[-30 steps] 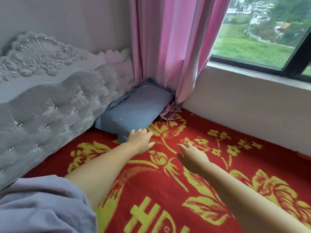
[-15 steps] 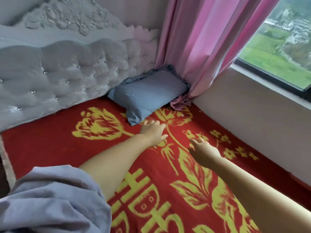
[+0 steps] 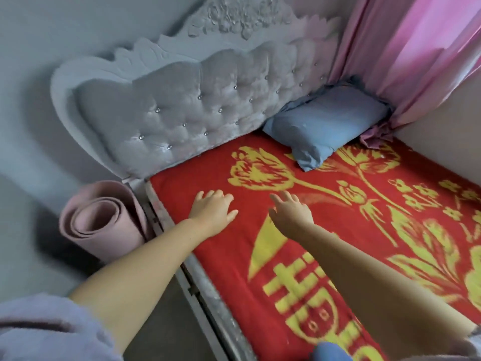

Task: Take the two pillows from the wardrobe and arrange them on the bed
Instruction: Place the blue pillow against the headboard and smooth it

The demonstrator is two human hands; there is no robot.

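Note:
One blue pillow [image 3: 325, 126] lies at the head of the bed [image 3: 216, 175], in the far right corner against the tufted headboard and the pink curtain. My left hand [image 3: 212, 211] hovers over the red and yellow blanket near the bed's left edge, fingers spread, holding nothing. My right hand [image 3: 290, 212] is beside it, also spread and empty. Both hands are well apart from the pillow. A blurred blue shape [image 3: 329, 351] shows at the bottom edge; I cannot tell what it is. No wardrobe is in view.
A grey tufted headboard [image 3: 182, 113] runs along the wall. A rolled pink mat [image 3: 104, 222] stands on the floor by the bed's left corner. The pink curtain [image 3: 406, 56] hangs at the right. The bed's metal side rail [image 3: 205, 290] runs toward me.
Both hands have drawn back from the pillow toward the bed's left edge. The view has swung left, so the rolled mat and floor now show and the window has left the frame.

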